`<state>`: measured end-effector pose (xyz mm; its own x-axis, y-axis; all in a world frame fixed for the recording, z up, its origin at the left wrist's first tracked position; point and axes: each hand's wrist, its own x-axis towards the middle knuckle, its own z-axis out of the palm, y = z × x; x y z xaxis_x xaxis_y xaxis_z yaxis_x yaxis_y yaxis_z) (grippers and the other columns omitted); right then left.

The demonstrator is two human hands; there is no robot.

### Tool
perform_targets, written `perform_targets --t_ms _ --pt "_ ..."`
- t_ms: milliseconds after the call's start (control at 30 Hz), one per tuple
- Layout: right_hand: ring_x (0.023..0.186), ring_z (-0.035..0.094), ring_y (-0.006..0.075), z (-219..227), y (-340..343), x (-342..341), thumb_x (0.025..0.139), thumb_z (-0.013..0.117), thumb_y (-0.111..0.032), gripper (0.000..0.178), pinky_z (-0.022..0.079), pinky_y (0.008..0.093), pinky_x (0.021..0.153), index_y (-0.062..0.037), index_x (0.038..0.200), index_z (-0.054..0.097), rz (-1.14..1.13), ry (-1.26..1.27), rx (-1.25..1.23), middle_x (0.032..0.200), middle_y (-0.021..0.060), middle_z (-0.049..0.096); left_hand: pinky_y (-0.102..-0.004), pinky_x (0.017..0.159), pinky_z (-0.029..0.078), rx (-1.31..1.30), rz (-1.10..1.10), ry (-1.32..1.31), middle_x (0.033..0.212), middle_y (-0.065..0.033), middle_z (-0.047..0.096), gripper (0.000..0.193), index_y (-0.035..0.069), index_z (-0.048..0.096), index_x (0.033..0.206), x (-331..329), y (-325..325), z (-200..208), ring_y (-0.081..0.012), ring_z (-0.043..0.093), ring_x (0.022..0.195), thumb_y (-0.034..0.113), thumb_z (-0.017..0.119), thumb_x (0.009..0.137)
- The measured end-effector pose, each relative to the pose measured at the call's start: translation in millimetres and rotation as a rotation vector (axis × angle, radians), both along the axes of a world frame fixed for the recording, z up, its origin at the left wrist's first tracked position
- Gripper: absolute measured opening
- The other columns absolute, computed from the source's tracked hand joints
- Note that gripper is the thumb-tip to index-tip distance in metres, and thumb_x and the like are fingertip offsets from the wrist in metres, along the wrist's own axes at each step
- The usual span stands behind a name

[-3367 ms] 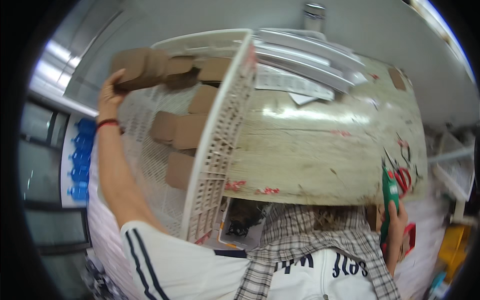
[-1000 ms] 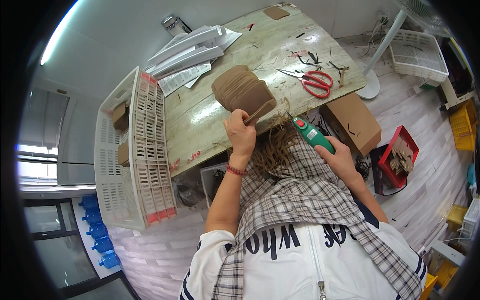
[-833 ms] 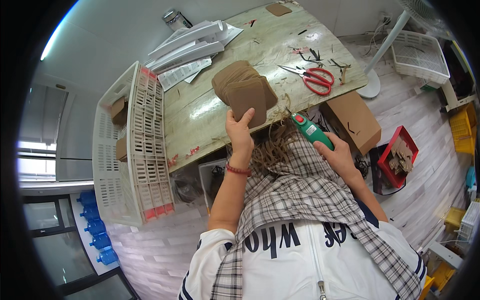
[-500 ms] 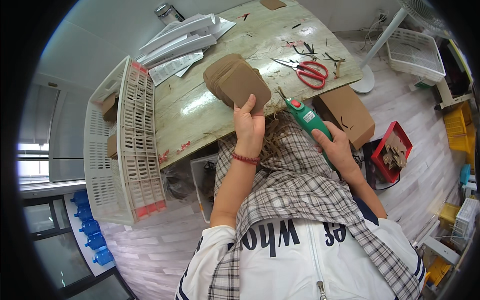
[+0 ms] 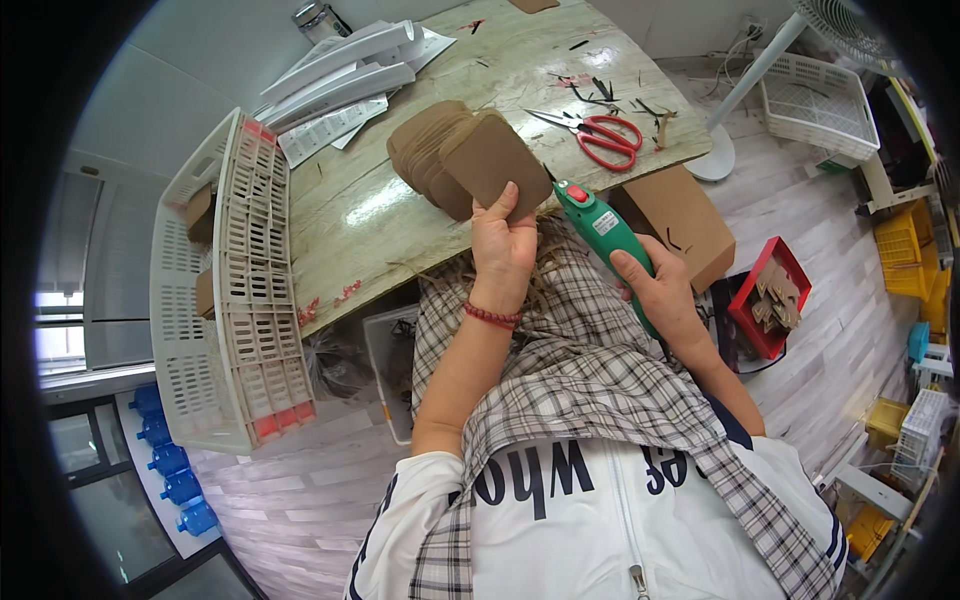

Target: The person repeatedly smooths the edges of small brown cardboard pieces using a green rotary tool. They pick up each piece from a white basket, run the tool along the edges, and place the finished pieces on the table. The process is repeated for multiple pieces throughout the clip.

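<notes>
Brown piece: a flat, round-cornered panel (image 5: 497, 168) just above the centre of the frame, tilted, its lower end in the left hand.
Left hand: grasping the panel, thumb (image 5: 502, 204) on its upper face, the left hand (image 5: 505, 240) at the middle of the frame; a red beaded bracelet (image 5: 492, 316) circles the wrist.
Green tool: a slim handheld body (image 5: 605, 232) with a red button (image 5: 577, 194), pointing up and left; its thin tip is at the panel's right edge, whether touching I cannot tell.
Right hand: wrapped around the tool's body, the right hand (image 5: 662, 287) right of centre.
Brown stack: similar pieces (image 5: 418, 150) fanned on the table (image 5: 365, 245), partly behind the panel.
Scissors: red-handled (image 5: 608, 141), on the table, upper right of the panel, near dark scraps (image 5: 600, 92).
Papers: white sheets (image 5: 340, 80), upper left.
Crate: white, slotted (image 5: 262, 270), left side, brown pieces inside.
Lap: checked apron (image 5: 590, 385), lower middle.
Right side: cardboard box (image 5: 690, 225), then a red box (image 5: 770, 300) holding brown bits.
</notes>
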<state>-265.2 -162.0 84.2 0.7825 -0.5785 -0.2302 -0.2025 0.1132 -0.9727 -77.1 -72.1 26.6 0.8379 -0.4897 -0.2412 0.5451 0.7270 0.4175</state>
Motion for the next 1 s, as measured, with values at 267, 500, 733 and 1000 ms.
perform_targets --t_ms 267,500,733,1000 --pt "0.057 0.05 0.0046 -2.3 -1.5 0.9 0.092 0.065 -0.025 0.028 0.041 0.0219 0.052 0.001 0.102 0.062 -0.031 -0.007 -0.037 0.067 -0.0009 0.055 -0.042 0.103 0.047 0.036 -0.097 -0.043 0.129 -0.0107 0.055 0.046 0.005 0.047 0.131 -17.2 -0.5 -9.4 -0.0277 0.055 0.118 -0.009 0.058 0.088" --pt "0.056 0.051 0.0056 -4.5 -6.7 2.9 0.091 0.066 -0.029 0.033 0.042 0.0224 0.051 0.0018 0.102 0.063 -0.067 -0.013 -0.086 0.067 0.0009 0.058 -0.0405 0.103 0.047 0.039 -0.161 -0.01 0.124 -0.0108 0.057 0.039 0.004 0.05 0.125 -33.8 -1.9 -14.5 -0.0256 0.057 0.114 -0.009 0.057 0.089" --pt "0.055 0.052 0.0063 -6.7 -10.5 3.7 0.091 0.066 -0.031 0.034 0.043 0.0225 0.051 0.0016 0.102 0.063 -0.079 -0.025 -0.079 0.066 0.0011 0.057 -0.0407 0.103 0.047 0.038 -0.175 -0.012 0.122 -0.0107 0.059 0.038 0.005 0.051 0.123 -38.3 -1.7 -25.8 -0.0255 0.057 0.114 -0.01 0.056 0.089" --pt "0.055 0.052 0.0057 -6.3 -13.5 5.6 0.092 0.066 -0.03 0.033 0.043 0.0215 0.051 0.001 0.103 0.063 -0.085 -0.053 -0.041 0.066 0.0004 0.057 -0.0408 0.102 0.048 0.038 -0.218 -0.013 0.122 -0.0106 0.058 0.037 0.006 0.051 0.123 -44.6 -0.5 -24.3 -0.0251 0.057 0.114 -0.01 0.056 0.089"
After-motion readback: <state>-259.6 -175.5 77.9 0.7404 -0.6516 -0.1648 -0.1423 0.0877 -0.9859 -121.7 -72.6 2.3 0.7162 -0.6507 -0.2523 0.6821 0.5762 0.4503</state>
